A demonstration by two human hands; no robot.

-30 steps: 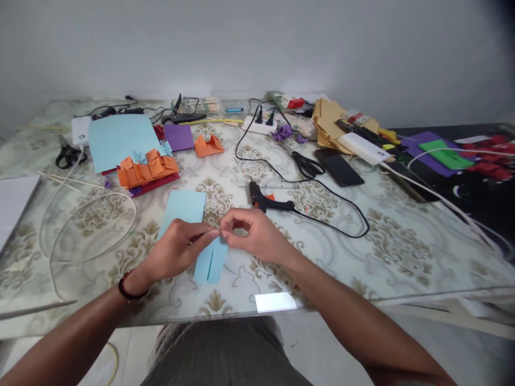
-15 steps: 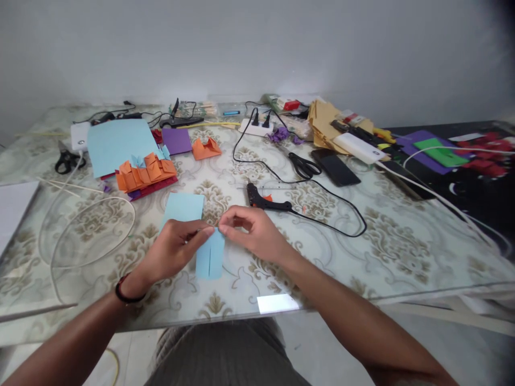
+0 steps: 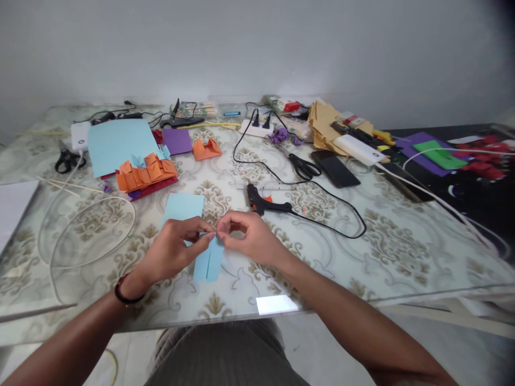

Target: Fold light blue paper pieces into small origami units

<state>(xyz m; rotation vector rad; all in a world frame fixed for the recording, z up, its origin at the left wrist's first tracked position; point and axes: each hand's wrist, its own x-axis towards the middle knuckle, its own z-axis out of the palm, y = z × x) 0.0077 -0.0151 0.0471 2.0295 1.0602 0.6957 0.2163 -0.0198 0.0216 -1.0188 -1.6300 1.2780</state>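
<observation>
A small light-blue folded paper [image 3: 208,262] with a dark line down its middle is pinched at its top end between my two hands, near the table's front edge. My left hand [image 3: 181,244] has thumb and index finger closed on its upper left side. On the upper right side, my right hand [image 3: 247,236] makes the same kind of pinch, its fingertips almost touching the left ones. The fingertips hide the paper's top edge. Just behind my left hand lies a flat light-blue paper piece [image 3: 185,207], partly covered by that hand.
A black glue gun [image 3: 267,202] with its cable lies behind my right hand. Farther back are scissors [image 3: 304,167], a phone [image 3: 336,168], orange folded papers [image 3: 147,172], a large blue sheet [image 3: 120,145] and a power strip [image 3: 256,127]. A white cable loops at the left.
The held paper has tilted slightly, its lower end shifting a little left and toward me. My fingertips have moved slightly down, still pinching it.
</observation>
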